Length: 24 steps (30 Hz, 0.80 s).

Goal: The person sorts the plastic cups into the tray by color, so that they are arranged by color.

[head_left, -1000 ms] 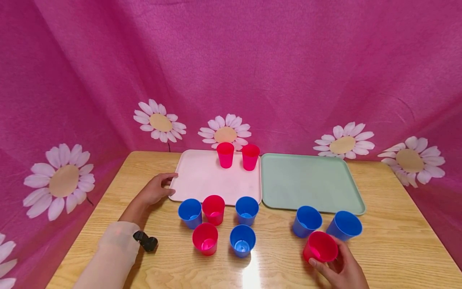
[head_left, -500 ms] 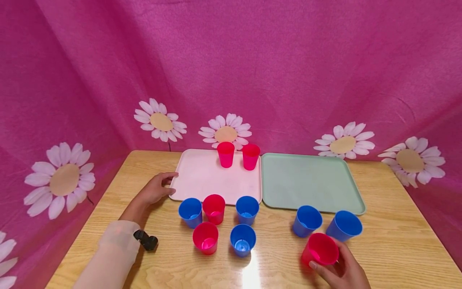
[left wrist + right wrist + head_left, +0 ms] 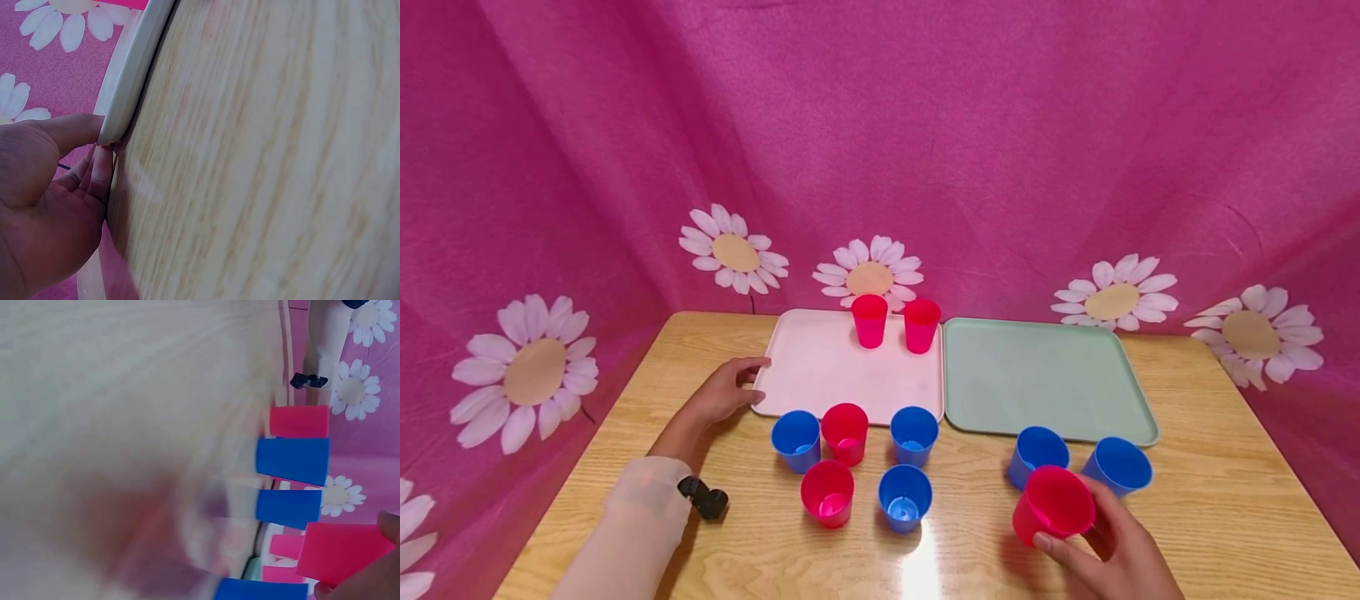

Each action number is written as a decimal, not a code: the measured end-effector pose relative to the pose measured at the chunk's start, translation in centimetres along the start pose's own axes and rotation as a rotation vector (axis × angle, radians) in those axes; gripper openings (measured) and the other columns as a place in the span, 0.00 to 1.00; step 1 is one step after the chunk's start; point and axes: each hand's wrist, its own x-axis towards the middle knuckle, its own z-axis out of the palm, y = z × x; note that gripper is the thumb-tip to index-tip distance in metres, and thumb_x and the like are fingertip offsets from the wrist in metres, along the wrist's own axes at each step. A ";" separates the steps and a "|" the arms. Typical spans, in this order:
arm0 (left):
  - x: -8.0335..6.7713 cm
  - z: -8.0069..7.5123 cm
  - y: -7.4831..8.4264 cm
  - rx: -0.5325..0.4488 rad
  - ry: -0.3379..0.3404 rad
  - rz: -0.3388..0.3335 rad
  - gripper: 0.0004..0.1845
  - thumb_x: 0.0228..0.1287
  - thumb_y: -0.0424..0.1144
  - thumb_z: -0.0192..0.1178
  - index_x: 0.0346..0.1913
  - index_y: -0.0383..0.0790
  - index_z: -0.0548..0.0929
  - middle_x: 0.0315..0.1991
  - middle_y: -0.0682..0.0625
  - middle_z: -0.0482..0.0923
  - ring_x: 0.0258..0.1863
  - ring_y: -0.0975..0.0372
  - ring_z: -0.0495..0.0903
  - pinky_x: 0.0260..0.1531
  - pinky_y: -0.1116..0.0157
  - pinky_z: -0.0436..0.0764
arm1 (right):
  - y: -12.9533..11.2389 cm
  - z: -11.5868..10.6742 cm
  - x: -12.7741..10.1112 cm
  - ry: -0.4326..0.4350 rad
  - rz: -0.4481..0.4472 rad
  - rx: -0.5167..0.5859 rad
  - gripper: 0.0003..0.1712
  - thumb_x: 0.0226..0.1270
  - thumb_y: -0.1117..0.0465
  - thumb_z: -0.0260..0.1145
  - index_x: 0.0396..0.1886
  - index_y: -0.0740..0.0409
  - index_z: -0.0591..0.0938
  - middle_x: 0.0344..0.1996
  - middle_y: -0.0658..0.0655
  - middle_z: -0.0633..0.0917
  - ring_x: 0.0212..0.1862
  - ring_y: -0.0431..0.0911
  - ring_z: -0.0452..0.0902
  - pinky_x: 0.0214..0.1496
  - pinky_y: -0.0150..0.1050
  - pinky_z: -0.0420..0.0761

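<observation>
Two flat plastic trays lie side by side at the back of the pale wooden worktop (image 3: 1210,492): a pale pink rectangular tray (image 3: 827,367) carrying two pink plastic cups (image 3: 895,323), and a mint green rectangular tray (image 3: 1037,379). The left hand (image 3: 724,392) pinches the pink tray's near left corner between thumb and fingers, unchanged from a second ago. The right hand (image 3: 1108,554), fingers curled round a tilted pink plastic cup (image 3: 1051,506), has lifted it off the worktop and moved it slightly left, so it now partly covers one of the two blue plastic cups (image 3: 1078,458) behind it.
</observation>
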 end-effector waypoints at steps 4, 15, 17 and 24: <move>0.0 0.0 -0.1 0.000 -0.004 0.003 0.35 0.68 0.22 0.63 0.76 0.37 0.68 0.68 0.33 0.67 0.64 0.43 0.70 0.61 0.55 0.82 | -1.6 -0.6 0.3 -0.039 -0.051 -0.011 0.51 0.58 0.51 0.81 0.76 0.58 0.64 0.68 0.65 0.75 0.67 0.64 0.73 0.54 0.44 0.87; -0.1 0.0 -0.3 -0.009 0.006 0.000 0.35 0.68 0.23 0.63 0.76 0.38 0.68 0.70 0.34 0.66 0.65 0.42 0.69 0.62 0.54 0.80 | -7.3 -1.5 2.0 -0.108 -0.370 0.050 0.40 0.63 0.56 0.78 0.71 0.59 0.71 0.59 0.60 0.81 0.55 0.53 0.80 0.47 0.35 0.87; -0.1 0.1 -0.2 -0.007 0.007 0.001 0.35 0.68 0.23 0.64 0.76 0.38 0.68 0.70 0.34 0.66 0.65 0.42 0.69 0.63 0.54 0.80 | -8.4 -1.5 2.7 -0.130 -0.380 0.055 0.40 0.63 0.55 0.78 0.71 0.59 0.71 0.59 0.60 0.81 0.55 0.54 0.80 0.47 0.37 0.87; -0.1 0.1 -0.2 0.001 0.011 -0.005 0.35 0.68 0.23 0.64 0.76 0.38 0.68 0.69 0.33 0.67 0.65 0.42 0.70 0.62 0.54 0.80 | -11.4 -0.8 6.1 -0.209 -0.387 0.069 0.42 0.62 0.52 0.78 0.71 0.56 0.71 0.60 0.60 0.80 0.60 0.57 0.77 0.51 0.45 0.88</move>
